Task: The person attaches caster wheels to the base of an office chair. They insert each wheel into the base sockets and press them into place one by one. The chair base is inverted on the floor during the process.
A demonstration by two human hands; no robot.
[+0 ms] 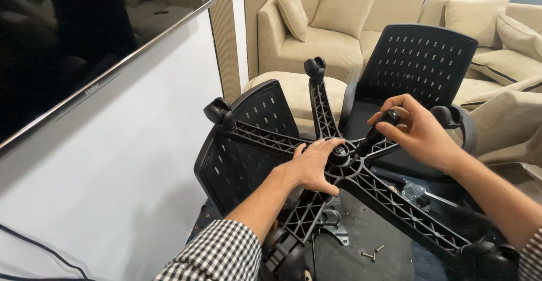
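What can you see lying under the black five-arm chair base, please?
Under the chair base lie a metal plate, loose screws and a clear plastic bag; the rest is covered by its arms.

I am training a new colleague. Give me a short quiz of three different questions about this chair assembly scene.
1. True or false: the left hand rests on the hub of the star base.
2. What does the right hand grip? A) black cylinder B) screws C) cushion
3. Fill in: loose screws lie on the dark ____.

Key: 1 true; 2 A; 3 seat underside.
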